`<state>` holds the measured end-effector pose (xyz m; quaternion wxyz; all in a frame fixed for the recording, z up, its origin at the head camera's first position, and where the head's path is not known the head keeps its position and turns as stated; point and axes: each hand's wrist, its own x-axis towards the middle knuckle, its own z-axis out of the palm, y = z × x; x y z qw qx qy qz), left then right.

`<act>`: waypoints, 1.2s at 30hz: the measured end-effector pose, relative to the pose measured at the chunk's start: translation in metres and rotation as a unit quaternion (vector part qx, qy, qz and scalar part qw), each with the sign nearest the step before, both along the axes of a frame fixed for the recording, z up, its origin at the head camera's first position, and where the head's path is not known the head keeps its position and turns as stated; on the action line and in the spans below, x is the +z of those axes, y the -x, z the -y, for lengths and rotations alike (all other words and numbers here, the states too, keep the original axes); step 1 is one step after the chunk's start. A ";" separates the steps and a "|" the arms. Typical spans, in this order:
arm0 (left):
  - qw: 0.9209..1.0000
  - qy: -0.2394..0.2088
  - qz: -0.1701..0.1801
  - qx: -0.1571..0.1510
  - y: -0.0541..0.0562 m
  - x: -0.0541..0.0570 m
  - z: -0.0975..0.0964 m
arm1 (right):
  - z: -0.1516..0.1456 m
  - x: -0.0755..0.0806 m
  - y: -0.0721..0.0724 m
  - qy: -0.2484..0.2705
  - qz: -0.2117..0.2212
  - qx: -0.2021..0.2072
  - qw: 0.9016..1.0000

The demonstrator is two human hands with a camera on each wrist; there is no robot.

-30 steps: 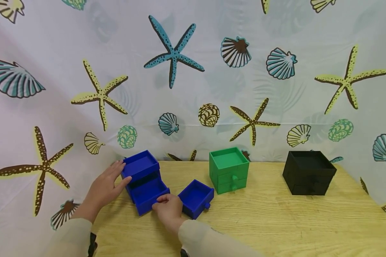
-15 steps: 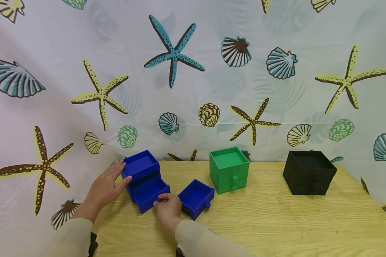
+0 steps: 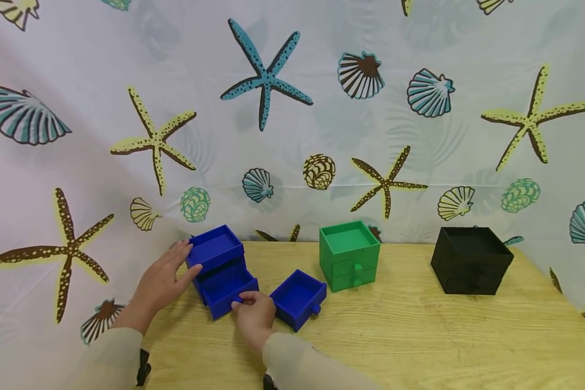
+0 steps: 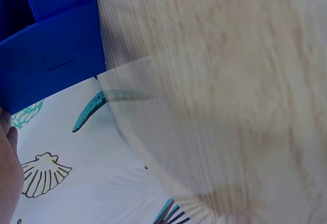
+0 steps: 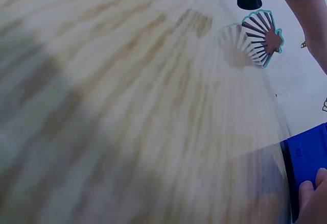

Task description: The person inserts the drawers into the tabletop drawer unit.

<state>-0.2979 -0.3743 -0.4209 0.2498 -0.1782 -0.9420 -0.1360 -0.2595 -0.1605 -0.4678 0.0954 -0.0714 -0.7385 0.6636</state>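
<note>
A small blue drawer cabinet (image 3: 215, 246) stands at the left of the table, its upper slot open. My left hand (image 3: 160, 284) rests against the cabinet's left side, fingers extended and thumb at the front edge. The lower blue drawer (image 3: 224, 283) juts partly out of the cabinet. My right hand (image 3: 256, 317) pinches that drawer's front at the knob with curled fingers. In the right wrist view, fingertips (image 5: 305, 191) lie against a blue panel. The left wrist view shows a blue side wall (image 4: 56, 55). A second blue drawer (image 3: 298, 297), loose, lies just right of my right hand.
A green drawer cabinet (image 3: 349, 260) with closed drawers stands at the middle back. Farther right is a black one (image 3: 470, 265). Behind the wooden table (image 3: 395, 336) hangs a white curtain (image 3: 292, 130) printed with starfish and shells.
My right hand has moved the lower blue drawer slightly inward, toward the cabinet. My left hand stays against the cabinet. The head view has shifted a little.
</note>
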 end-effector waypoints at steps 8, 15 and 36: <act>1.000 -0.001 -0.005 -0.001 0.002 0.002 0.001 | 0.004 0.005 0.004 0.020 0.002 0.004 1.000; 1.000 -0.009 0.022 0.007 0.002 0.000 0.001 | 0.007 0.004 0.005 0.033 -0.003 0.002 0.999; 0.999 -0.016 0.025 0.012 -0.001 0.000 0.000 | 0.023 0.003 0.024 0.084 0.045 0.013 0.995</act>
